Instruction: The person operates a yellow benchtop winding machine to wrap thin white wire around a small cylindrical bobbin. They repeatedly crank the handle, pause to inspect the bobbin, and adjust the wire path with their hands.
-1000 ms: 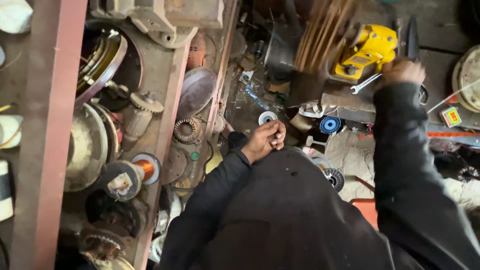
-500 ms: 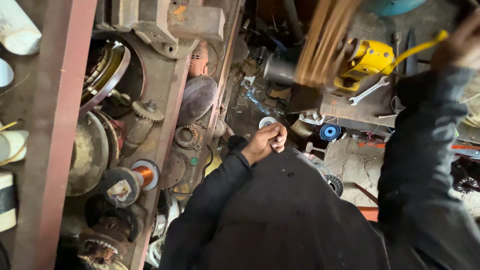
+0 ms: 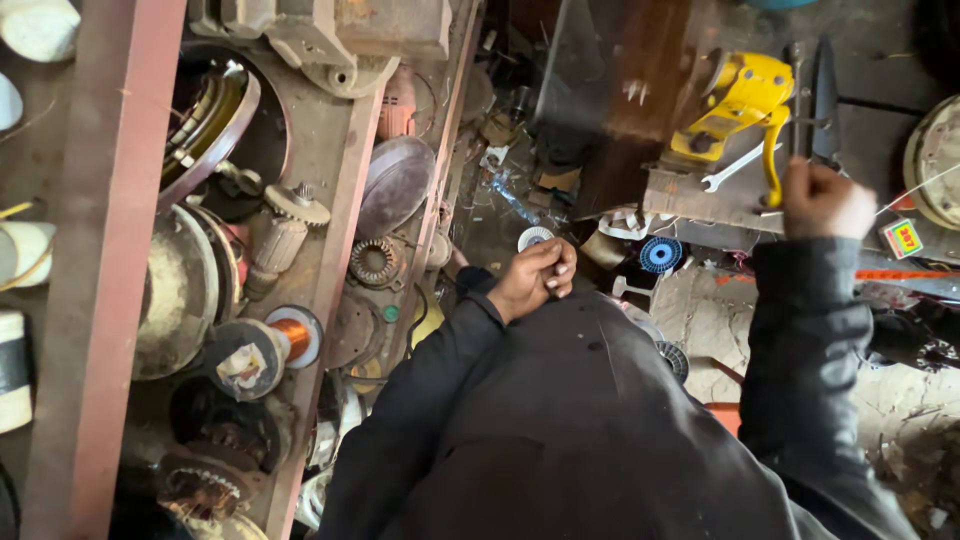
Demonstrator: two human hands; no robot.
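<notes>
My left hand (image 3: 535, 278) is curled into a fist against the front of my dark jacket, just below a small white spool (image 3: 533, 237); I cannot see anything in it. My right hand (image 3: 825, 200) is stretched out to the upper right and is closed around the yellow cord (image 3: 773, 160) of a yellow power tool (image 3: 735, 100). The tool lies on a cluttered metal bench (image 3: 680, 195), with a silver spanner (image 3: 735, 168) right beside it. Two dark metal bars (image 3: 810, 85) stick up just beyond my right hand.
A rusty red steel rack (image 3: 110, 250) on the left holds motor parts: a copper-wound spool (image 3: 285, 335), a ring-shaped stator (image 3: 375, 262), a grey disc (image 3: 395, 185). A dark plank (image 3: 620, 100) stands ahead. A blue spool (image 3: 660, 253) lies below the bench among scrap.
My right hand rose to the upper right with the yellow cord, then came back down to the bench edge. My left hand stayed curled at my chest.
</notes>
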